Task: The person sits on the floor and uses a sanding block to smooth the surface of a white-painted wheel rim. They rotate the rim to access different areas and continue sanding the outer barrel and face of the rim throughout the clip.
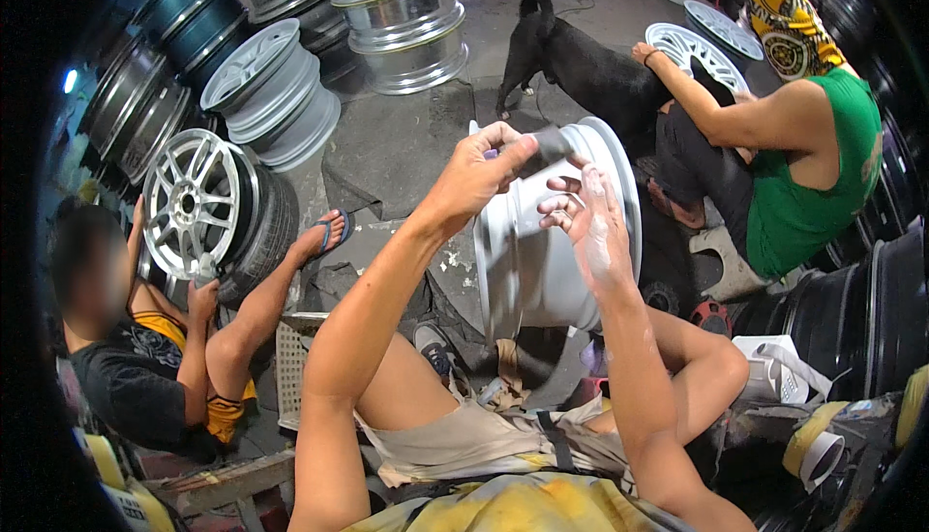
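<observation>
Here, left grip (pixel 474 174) pinches grey sheet (pixel 553 149); right grip (pixel 600 234) spread, empty; wheel (pixel 554 290) pale grey.

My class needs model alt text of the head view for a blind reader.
A person's left hand pinches a dark grey sheet by a pale wheel rim; the white-smeared right hand is open nearby. Two other people sit at either side; a black dog stands beyond.
</observation>
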